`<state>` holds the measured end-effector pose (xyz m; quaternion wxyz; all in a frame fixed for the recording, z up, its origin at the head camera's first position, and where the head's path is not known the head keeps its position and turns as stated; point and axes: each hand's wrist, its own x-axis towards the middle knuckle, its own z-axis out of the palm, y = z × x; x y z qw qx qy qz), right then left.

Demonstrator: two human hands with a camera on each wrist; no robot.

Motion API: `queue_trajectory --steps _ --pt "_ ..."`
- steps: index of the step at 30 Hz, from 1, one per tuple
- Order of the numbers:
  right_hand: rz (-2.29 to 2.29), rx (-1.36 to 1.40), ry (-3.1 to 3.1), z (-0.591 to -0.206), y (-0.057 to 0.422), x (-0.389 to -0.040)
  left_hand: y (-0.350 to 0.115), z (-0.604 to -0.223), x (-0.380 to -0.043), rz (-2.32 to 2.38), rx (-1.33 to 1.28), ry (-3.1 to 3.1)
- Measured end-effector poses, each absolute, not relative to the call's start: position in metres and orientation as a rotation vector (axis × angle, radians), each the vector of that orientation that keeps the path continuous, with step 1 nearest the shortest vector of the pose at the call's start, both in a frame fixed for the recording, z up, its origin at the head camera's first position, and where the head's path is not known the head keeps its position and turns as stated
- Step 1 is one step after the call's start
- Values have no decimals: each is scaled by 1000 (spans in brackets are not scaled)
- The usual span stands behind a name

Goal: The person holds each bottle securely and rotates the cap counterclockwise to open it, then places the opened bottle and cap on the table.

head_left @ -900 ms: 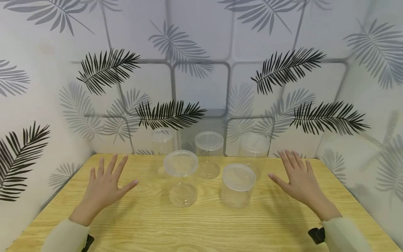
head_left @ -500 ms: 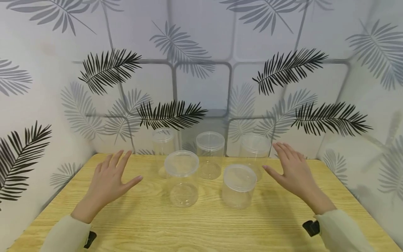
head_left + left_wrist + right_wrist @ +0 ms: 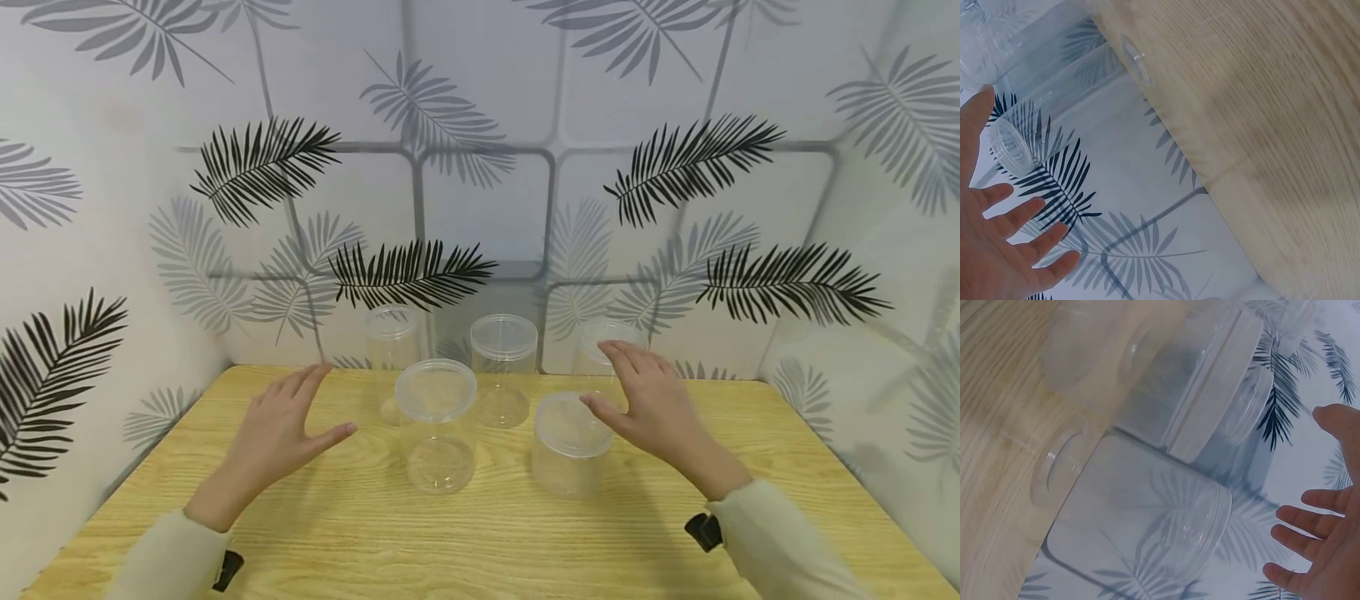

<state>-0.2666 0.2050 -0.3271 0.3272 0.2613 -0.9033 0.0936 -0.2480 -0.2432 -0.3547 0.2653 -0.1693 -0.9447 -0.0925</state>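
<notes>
Several clear plastic jars with lids stand upright on the wooden table. In the head view, a tall jar (image 3: 436, 433) is at front left and a short, wide jar (image 3: 572, 458) at front right. Behind them are a narrow jar (image 3: 393, 354), a middle jar (image 3: 503, 367) and a back right jar (image 3: 592, 379). My right hand (image 3: 660, 408) hovers by the short jar, its thumb overlapping that lid and its fingers overlapping the back right jar. Nothing is in it. My left hand (image 3: 277, 429), thumb spread, is in the air left of the tall jar, holding nothing.
The pale wood table (image 3: 420, 550) meets a wall (image 3: 480, 208) with a leaf pattern at its back and sides. Black devices are strapped at both wrists, including the right wrist device (image 3: 703, 531).
Both hands have moved inward toward the jars, the right one further, from beside the table's right part to over the right-hand jars. The jars stand where they were.
</notes>
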Motion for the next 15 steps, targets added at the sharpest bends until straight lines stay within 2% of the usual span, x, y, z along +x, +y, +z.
queue_trajectory --steps 15 --pt "269 825 -2384 -337 155 -267 -224 -369 -251 -473 -560 -2644"
